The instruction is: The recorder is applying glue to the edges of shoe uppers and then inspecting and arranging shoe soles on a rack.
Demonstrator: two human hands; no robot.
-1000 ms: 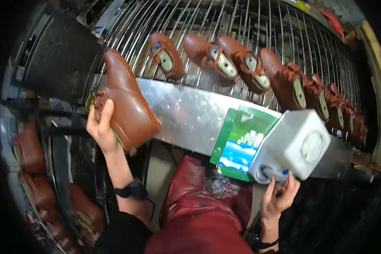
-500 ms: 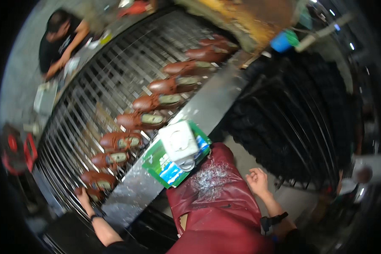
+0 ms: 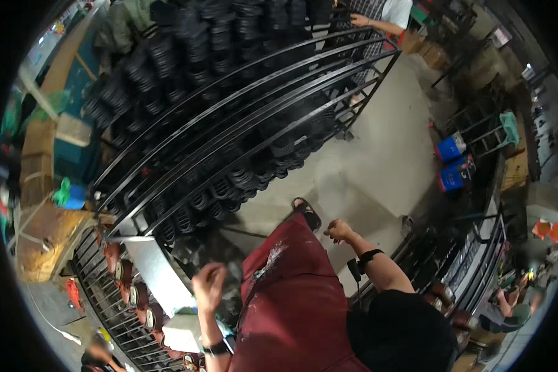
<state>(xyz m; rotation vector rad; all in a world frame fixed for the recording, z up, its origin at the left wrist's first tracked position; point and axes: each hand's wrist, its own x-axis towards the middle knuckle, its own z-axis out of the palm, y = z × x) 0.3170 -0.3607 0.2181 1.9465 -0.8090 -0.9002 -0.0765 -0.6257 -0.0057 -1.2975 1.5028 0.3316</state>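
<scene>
My left hand (image 3: 209,288) is raised beside my dark red apron (image 3: 291,282), its fingers loosely bent and slightly blurred. Nothing shows in it. Below it, a white box-like object (image 3: 185,333) rests by the metal ledge of the rack with brown shoes (image 3: 138,296). My right hand (image 3: 339,231) hangs over the floor to the right of the apron, fingers loosely curled and apart, holding nothing that I can see. A black metal rack (image 3: 248,102) packed with black shoe soles or shoes (image 3: 229,180) stands ahead of me, apart from both hands.
Another person's hand (image 3: 359,20) is at the rack's far end. Blue containers (image 3: 457,173) stand at the right, near a second rack (image 3: 471,266). A blue cup-like container (image 3: 74,196) with green stuff sits at the left. A person (image 3: 98,354) is at the lower left.
My view has swung right, toward the black rack. My left hand has left the brown shoe at the rack and come up beside the apron. My right hand remains free.
</scene>
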